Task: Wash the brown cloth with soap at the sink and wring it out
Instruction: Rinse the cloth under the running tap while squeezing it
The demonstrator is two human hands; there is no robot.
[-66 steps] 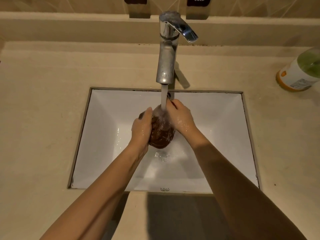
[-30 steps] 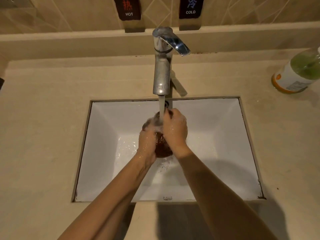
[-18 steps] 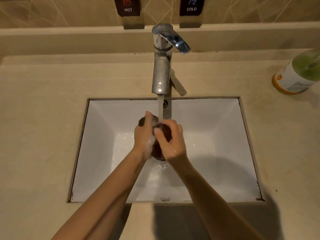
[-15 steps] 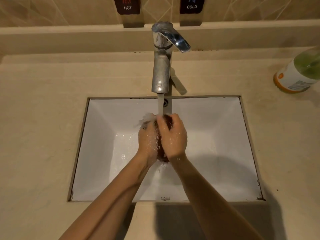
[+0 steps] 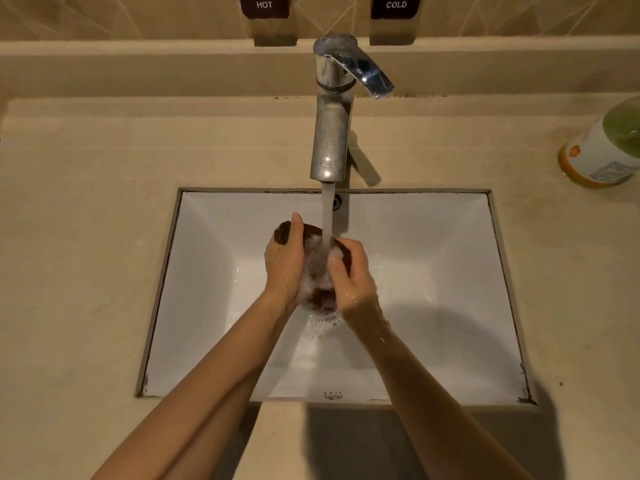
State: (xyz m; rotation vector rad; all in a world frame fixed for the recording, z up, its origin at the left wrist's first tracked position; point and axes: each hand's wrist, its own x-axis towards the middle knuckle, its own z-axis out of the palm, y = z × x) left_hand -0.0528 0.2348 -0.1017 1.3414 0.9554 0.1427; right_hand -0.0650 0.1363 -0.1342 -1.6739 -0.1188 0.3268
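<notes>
The brown cloth [image 5: 320, 299] is bunched into a wet, foamy ball over the middle of the white sink [image 5: 433, 237]. My left hand [image 5: 285, 263] grips its left side, thumb lying over the cloth's top. From the right, my right hand [image 5: 353, 278] grips it with fingers curled over the front. Water runs from the chrome tap [image 5: 330, 133] straight onto the cloth between my hands. Most of the cloth is hidden by my hands and the suds.
A soap bottle [image 5: 606, 147] with green liquid lies at the right edge of the beige counter [image 5: 86, 254]. HOT and COLD signs hang on the tiled wall behind the tap. Suds float in the basin below my hands.
My hands have kept rubbing the cloth under the stream. The left hand slid up and left so more brown cloth shows at the top; the right hand dropped lower.
</notes>
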